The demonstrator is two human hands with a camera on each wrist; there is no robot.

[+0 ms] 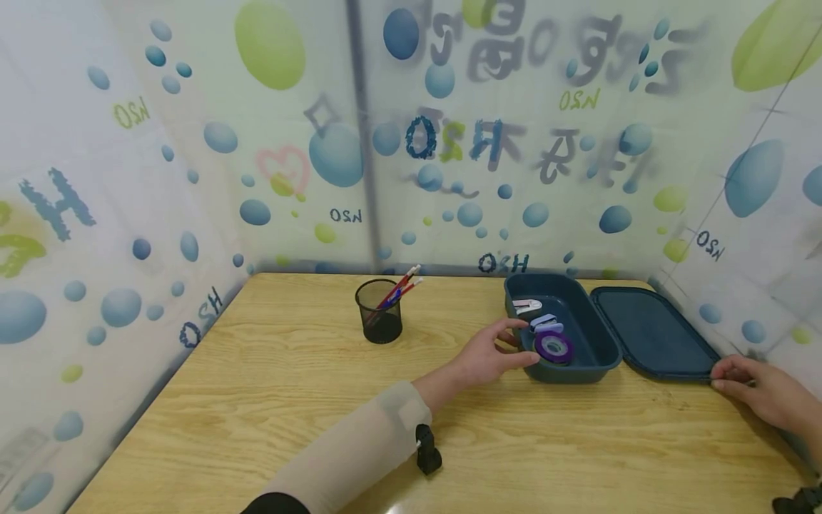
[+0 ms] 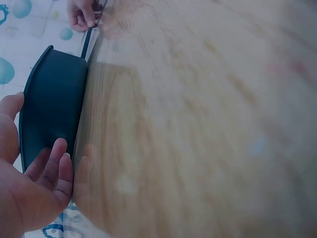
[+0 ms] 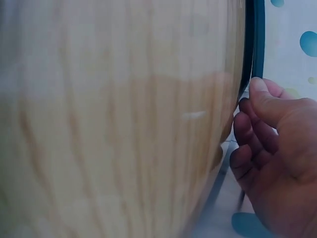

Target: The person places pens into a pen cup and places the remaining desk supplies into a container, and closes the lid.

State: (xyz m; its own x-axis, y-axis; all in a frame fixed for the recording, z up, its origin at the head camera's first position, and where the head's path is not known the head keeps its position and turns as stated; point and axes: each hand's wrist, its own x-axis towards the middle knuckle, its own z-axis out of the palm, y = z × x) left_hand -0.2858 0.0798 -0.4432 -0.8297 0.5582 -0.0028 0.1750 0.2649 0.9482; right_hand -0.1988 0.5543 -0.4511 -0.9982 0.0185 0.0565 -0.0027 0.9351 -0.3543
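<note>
At the left side of a dark blue-green storage box (image 1: pixel 600 335) is my left hand (image 1: pixel 484 355), its thumb and fingers spread apart at the box's near left rim. In the left wrist view, its fingers (image 2: pixel 59 148) lie loosely against the outer wall of the box (image 2: pixel 54 89). Inside are a purple tape roll (image 1: pixel 554 347), a lavender stapler-like item (image 1: pixel 546 323) and a small white-and-pink item (image 1: pixel 526 305). My right hand (image 1: pixel 764 392) pinches the near right corner of the flat lid (image 1: pixel 661 332), between thumb and index finger in the right wrist view (image 3: pixel 282 134).
A black mesh pen holder (image 1: pixel 382 325) with several pencils and pens (image 1: pixel 401 289) stands left of the box on the wooden table (image 1: pixel 276 385). Patterned curtain walls (image 1: pixel 449 235) border the table at the back and sides. The lid lies right beside the box.
</note>
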